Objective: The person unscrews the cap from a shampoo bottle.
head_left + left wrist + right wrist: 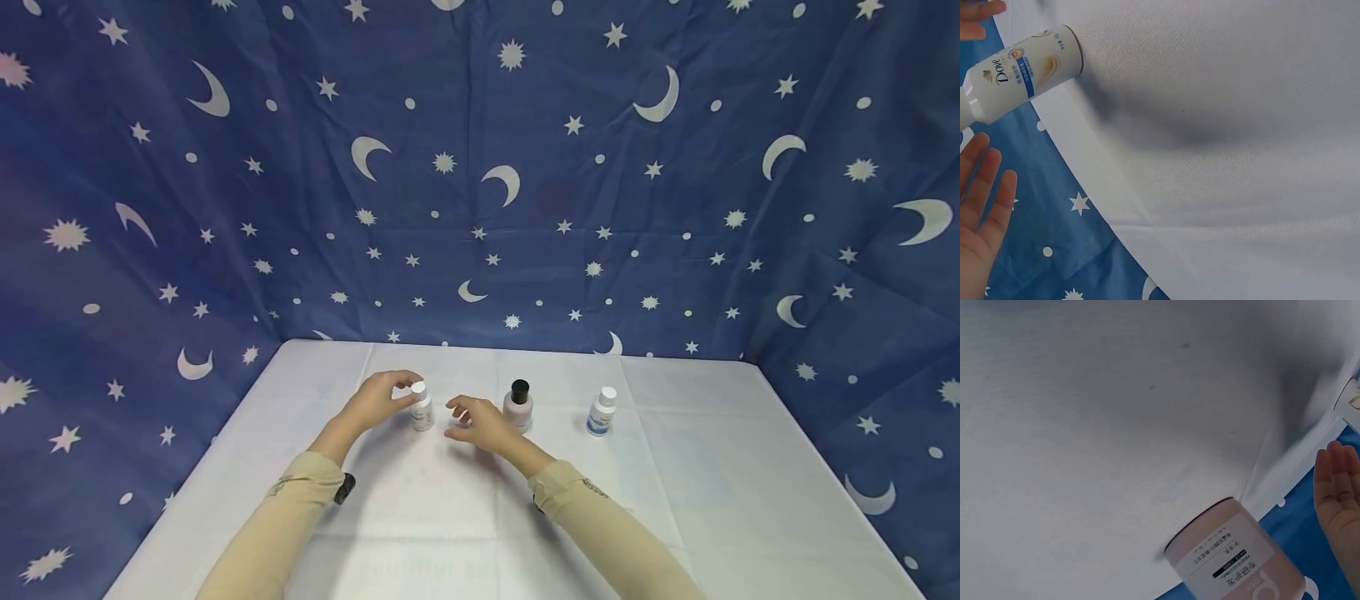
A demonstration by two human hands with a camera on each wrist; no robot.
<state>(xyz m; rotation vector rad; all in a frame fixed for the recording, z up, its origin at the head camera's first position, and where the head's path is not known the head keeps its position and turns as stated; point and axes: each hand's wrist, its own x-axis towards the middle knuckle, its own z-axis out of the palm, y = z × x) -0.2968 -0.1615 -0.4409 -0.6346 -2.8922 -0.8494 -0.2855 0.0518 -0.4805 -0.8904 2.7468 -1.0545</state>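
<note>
In the head view, my left hand point(381, 400) reaches beside a small white Dove bottle point(422, 408) with a white cap. The left wrist view shows this Dove bottle point(1029, 72) standing on the table, and the left hand point(984, 219) with fingers extended, a gap between them and the bottle. My right hand point(483, 423) is held over the table between the Dove bottle and a pinkish bottle point(517, 411) with a black cap. Its fingers are loosely bent in the head view and hold nothing. The pinkish bottle point(1235, 556) stands close by in the right wrist view.
Farther right stands another white bottle point(602, 413) with a blue-marked label. A white cloth point(720, 500) covers the table. Dark blue curtains point(555, 275) with moons and stars hang behind it and along both sides.
</note>
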